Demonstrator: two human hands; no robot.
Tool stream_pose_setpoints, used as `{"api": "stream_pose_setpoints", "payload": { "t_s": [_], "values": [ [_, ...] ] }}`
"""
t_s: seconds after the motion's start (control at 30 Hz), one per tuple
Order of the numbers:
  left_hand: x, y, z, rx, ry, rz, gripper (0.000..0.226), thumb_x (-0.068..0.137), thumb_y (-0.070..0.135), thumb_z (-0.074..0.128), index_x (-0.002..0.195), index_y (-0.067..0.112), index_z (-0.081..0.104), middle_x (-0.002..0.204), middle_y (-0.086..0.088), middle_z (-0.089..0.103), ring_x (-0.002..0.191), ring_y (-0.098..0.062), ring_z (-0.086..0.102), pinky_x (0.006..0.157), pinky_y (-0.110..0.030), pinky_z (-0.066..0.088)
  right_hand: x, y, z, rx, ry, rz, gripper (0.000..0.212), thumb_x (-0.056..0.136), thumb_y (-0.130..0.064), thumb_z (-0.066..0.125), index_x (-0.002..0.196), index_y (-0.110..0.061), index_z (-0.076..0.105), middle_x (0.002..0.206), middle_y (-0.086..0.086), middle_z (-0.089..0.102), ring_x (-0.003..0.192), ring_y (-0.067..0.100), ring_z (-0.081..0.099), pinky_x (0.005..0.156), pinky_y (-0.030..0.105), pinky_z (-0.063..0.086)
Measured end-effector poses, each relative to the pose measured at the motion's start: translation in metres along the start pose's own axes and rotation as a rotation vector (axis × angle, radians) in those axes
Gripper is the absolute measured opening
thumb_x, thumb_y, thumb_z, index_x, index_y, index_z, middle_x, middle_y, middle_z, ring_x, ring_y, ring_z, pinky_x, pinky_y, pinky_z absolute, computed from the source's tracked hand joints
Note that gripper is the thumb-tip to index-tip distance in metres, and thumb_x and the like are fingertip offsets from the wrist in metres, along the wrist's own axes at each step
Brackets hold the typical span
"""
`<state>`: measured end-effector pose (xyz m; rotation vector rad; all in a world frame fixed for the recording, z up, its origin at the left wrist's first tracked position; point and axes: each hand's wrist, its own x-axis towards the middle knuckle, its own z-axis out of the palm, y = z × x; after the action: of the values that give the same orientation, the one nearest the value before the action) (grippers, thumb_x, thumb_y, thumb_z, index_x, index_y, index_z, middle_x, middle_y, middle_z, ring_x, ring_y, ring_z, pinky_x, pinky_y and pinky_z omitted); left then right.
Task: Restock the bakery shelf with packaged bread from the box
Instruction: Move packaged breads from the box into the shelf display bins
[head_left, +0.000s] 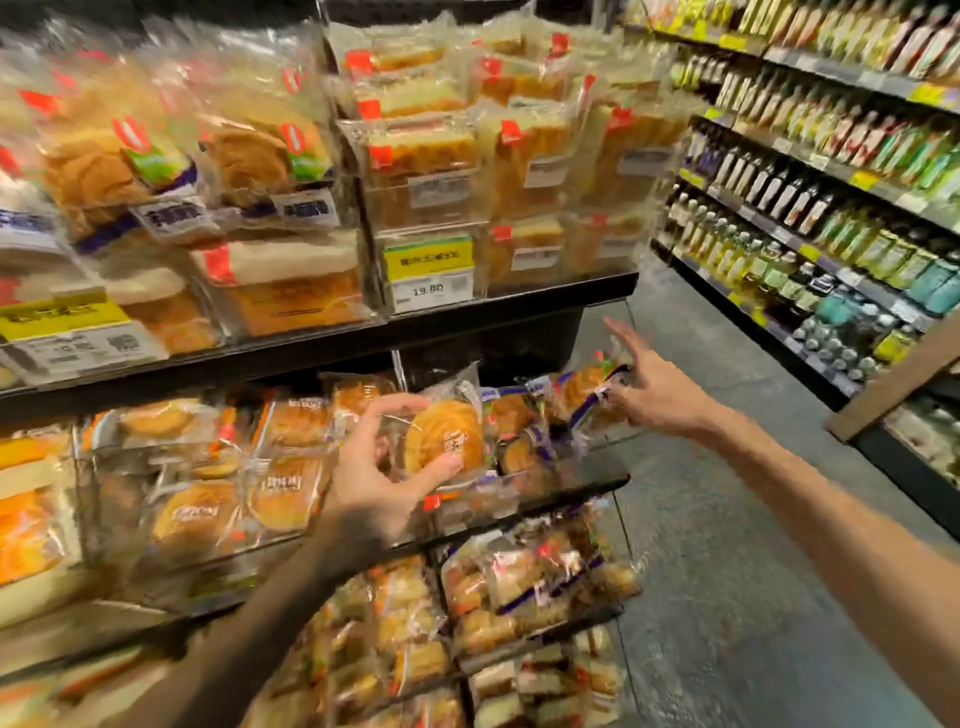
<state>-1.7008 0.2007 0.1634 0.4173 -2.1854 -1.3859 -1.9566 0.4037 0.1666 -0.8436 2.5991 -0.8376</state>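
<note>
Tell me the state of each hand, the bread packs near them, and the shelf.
left hand, gripping the round bread pack
round bread pack, sealed, held over the middle shelf
right hand, open, fingers spread by the blue-edged pack
blue-edged pack, tilted
middle shelf, stocked

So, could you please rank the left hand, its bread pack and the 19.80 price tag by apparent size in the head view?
1. left hand and bread pack: too alike to rank
2. 19.80 price tag: smallest
</note>
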Motion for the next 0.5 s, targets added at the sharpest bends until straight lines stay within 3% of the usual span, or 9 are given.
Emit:
{"api": "stream_pose_setpoints", "payload": {
  "t_s": [0.1,0.2,0.3,0.37,0.43,0.5],
  "values": [
    [0.014,0.008,0.040,0.045,0.014,-0.006,0.046,0.075,0.006,0.082,0.107,0.027,0.055,0.090,0.023,0.065,0.078,0.007,0.064,0.065,-0.008,0.048,0.035,0.023,0.002,-0.270,-0.147,-0.066,0.060,0.097,-0.023,0.052,0.151,-0.032,0.028,0.144,0.022,0.043,0.125,0.040,0.046,0.099,0.044,0.042],
    [0.025,0.015,0.065,0.059,-0.007,-0.037,0.045,0.078,0.015,0.082,0.112,0.026,0.053,0.077,0.011,0.059,0.060,0.003,0.061,0.055,-0.012,0.046,0.051,0.023,0.014,-0.415,-0.321,-0.066,0.052,0.097,-0.021,0.051,0.147,-0.024,0.037,0.141,0.020,0.047,0.136,0.035,0.036,0.102,0.038,0.037],
    [0.035,0.017,0.079,0.037,-0.017,-0.091,0.047,0.078,0.023,0.081,0.116,0.022,0.053,0.093,0.016,0.061,0.078,0.005,0.064,0.063,-0.013,0.051,0.058,0.017,0.028,-0.442,-0.448,-0.079,0.055,0.093,-0.018,0.057,0.144,-0.017,0.037,0.139,0.017,0.051,0.130,0.035,0.046,0.098,0.034,0.041],
    [0.042,0.018,0.086,-0.011,-0.029,-0.133,0.047,0.078,0.018,0.080,0.116,0.018,0.053,0.098,0.020,0.064,0.086,0.000,0.068,0.068,-0.018,0.056,0.064,0.020,0.031,-0.390,-0.491,-0.069,0.045,0.090,-0.014,0.062,0.132,-0.010,0.047,0.123,0.014,0.061,0.114,0.034,0.059,0.089,0.034,0.049],
    [0.048,0.017,0.090,-0.070,-0.043,-0.189,0.047,0.080,0.010,0.078,0.118,0.014,0.052,0.101,0.006,0.066,0.087,-0.010,0.071,0.070,-0.025,0.059,0.073,0.028,0.036,-0.420,-0.535,-0.084,0.032,0.088,-0.007,0.061,0.120,-0.005,0.055,0.117,0.013,0.063,0.106,0.032,0.063,0.086,0.035,0.053],
    [0.056,0.017,0.094,-0.124,-0.043,-0.246,0.046,0.081,0.007,0.077,0.119,0.016,0.052,0.104,-0.001,0.065,0.089,-0.011,0.072,0.069,-0.025,0.059,0.077,0.032,0.042,-0.553,-0.602,-0.090,0.037,0.091,-0.002,0.054,0.128,-0.002,0.051,0.127,0.011,0.057,0.115,0.029,0.059,0.091,0.032,0.050]
  ]
}}
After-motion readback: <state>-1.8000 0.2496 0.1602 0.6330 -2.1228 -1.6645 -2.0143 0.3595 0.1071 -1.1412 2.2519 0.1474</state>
